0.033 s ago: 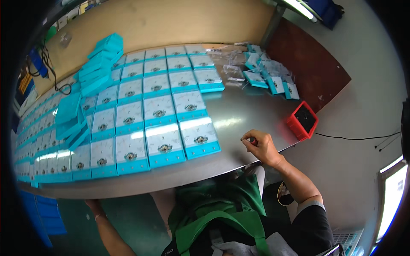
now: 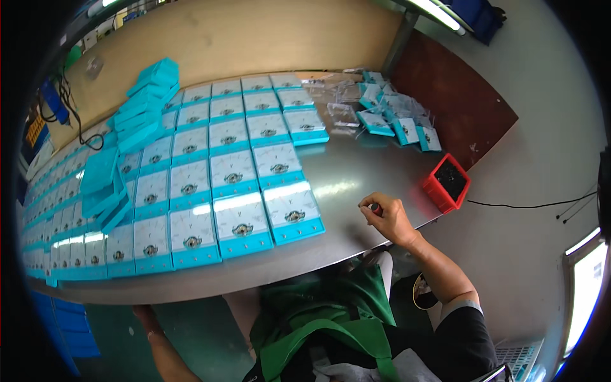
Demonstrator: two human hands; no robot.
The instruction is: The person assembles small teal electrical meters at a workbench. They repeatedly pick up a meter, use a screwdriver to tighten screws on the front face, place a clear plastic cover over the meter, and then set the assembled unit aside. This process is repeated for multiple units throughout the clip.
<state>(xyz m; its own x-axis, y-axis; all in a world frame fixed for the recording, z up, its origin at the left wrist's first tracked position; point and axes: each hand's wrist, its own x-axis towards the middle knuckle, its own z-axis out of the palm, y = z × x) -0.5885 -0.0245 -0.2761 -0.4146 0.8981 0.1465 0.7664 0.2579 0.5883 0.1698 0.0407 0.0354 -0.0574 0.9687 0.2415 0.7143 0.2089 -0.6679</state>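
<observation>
My right hand hovers over the near right edge of the metal table with its fingers curled closed. Between thumb and fingers a small dark and reddish bit shows, too little of it to name. My left hand hangs below the table's front edge at the left, its fingers hidden. Rows of panel meters, turquoise with white dial faces under clear covers, lie flat across the left and middle. The closest one to my right hand is the front right meter, apart from it.
Turquoise casings are piled on the back left meters. Loose meters and clear covers lie in a heap at the back right. A red bin of small black parts stands at the right edge. The metal table has a curved front edge.
The whole view has shifted slightly, with the table's things a little lower and to the left. Both hands keep their pose.
</observation>
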